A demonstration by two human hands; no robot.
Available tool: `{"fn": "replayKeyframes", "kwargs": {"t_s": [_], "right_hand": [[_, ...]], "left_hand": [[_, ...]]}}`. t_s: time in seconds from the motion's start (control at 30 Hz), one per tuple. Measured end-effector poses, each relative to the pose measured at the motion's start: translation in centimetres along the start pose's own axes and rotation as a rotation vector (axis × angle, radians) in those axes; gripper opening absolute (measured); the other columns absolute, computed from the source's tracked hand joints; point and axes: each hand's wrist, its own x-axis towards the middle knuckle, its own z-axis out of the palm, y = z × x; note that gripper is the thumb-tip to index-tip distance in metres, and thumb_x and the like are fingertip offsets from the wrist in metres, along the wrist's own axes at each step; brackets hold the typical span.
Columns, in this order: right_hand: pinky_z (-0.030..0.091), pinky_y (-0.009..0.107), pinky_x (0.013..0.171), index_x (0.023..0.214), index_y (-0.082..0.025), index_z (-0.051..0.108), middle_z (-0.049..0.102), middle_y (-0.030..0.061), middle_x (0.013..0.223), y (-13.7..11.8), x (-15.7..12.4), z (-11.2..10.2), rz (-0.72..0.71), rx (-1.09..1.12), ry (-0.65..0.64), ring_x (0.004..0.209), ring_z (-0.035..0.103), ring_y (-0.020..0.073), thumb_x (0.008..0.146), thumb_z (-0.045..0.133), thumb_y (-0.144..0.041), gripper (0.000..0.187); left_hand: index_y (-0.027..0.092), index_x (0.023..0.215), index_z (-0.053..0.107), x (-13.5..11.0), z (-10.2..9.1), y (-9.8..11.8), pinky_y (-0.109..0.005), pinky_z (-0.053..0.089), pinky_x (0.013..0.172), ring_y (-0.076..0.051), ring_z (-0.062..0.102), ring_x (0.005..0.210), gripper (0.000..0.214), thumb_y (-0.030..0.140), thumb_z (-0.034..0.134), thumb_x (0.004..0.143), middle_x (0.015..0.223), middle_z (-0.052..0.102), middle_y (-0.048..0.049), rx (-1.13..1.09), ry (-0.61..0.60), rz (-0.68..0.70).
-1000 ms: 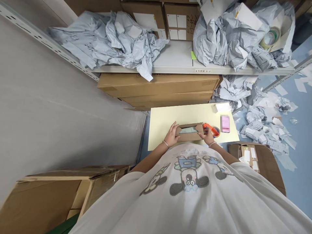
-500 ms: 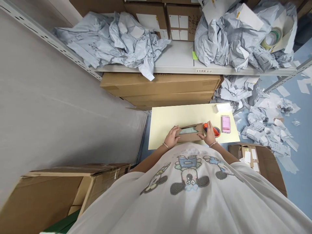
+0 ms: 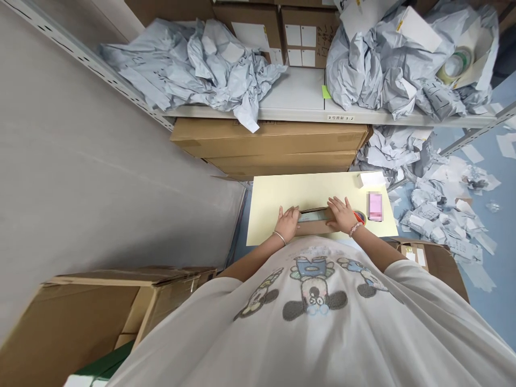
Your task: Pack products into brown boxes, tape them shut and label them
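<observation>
A small long cardboard box [image 3: 316,228] lies on the pale yellow tabletop [image 3: 290,189] close to my body. Its top is partly open, and something flat and pale green [image 3: 312,216] shows inside. My left hand [image 3: 287,222] grips the box's left end, fingers over the edge. At the opposite end my right hand [image 3: 342,215] holds on, its thumb along the front and its fingers over the end flap. Just right of that hand sits a red and blue tape dispenser [image 3: 359,216], partly covered by the hand.
A pink-screened phone [image 3: 374,207] and a small white box [image 3: 371,179] are at the table's right. Behind stands a shelf [image 3: 290,114] bearing crumpled grey mailer bags [image 3: 193,64]. Large open cartons [image 3: 92,280] flank me. Discarded bags [image 3: 447,215] litter the blue floor.
My right hand has shifted inward over the box's right end, hiding more of the tape dispenser. My left hand stays at the left end. The view has shifted slightly.
</observation>
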Motion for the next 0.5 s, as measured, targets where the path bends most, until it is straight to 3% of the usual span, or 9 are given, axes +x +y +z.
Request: {"fn": "replayKeyframes", "kwargs": {"t_s": [0.1, 0.27, 0.37, 0.5], "right_hand": [[0.006, 0.067, 0.125, 0.154, -0.017, 0.047, 0.045, 0.0176, 0.159, -0.1, -0.8, 0.6, -0.017, 0.000, -0.003, 0.154, 0.031, 0.0363, 0.090, 0.070, -0.033, 0.070], [0.017, 0.058, 0.127, 0.153, -0.019, 0.050, 0.049, 0.0137, 0.157, -0.3, -2.3, 3.3, 0.001, 0.065, -0.017, 0.150, 0.040, 0.0311, 0.098, 0.051, -0.023, 0.055], [0.019, 0.057, 0.127, 0.156, -0.019, 0.046, 0.045, 0.0126, 0.160, -0.4, -2.8, 4.4, 0.051, 0.069, -0.014, 0.151, 0.039, 0.0298, 0.100, 0.045, -0.023, 0.057], [0.016, 0.058, 0.127, 0.160, -0.017, 0.037, 0.036, 0.0131, 0.165, -0.4, -2.5, 4.4, 0.087, 0.062, -0.013, 0.155, 0.031, 0.0292, 0.102, 0.038, -0.027, 0.060]], "left_hand": [[0.022, 0.150, 0.048, -0.3, 0.6, -0.4, -0.062, 0.011, 0.128, -0.034, 0.052, 0.140, 0.069, 0.009, 0.061, 0.084, 0.145, 0.060, -0.0173, -0.015, -0.032, 0.012], [0.031, 0.152, 0.051, -1.3, 2.2, -1.4, -0.061, 0.018, 0.127, -0.034, 0.036, 0.152, 0.074, 0.007, 0.054, 0.082, 0.161, 0.045, -0.0098, -0.010, -0.158, 0.026], [0.035, 0.152, 0.051, -1.6, 2.8, -1.7, -0.065, 0.013, 0.125, -0.034, 0.031, 0.154, 0.073, 0.010, 0.053, 0.084, 0.164, 0.040, -0.0076, 0.012, -0.166, 0.004], [0.034, 0.153, 0.049, -1.4, 2.9, -1.3, -0.072, 0.000, 0.122, -0.038, 0.026, 0.155, 0.063, 0.025, 0.056, 0.091, 0.166, 0.036, -0.0096, 0.016, -0.103, 0.007]]}}
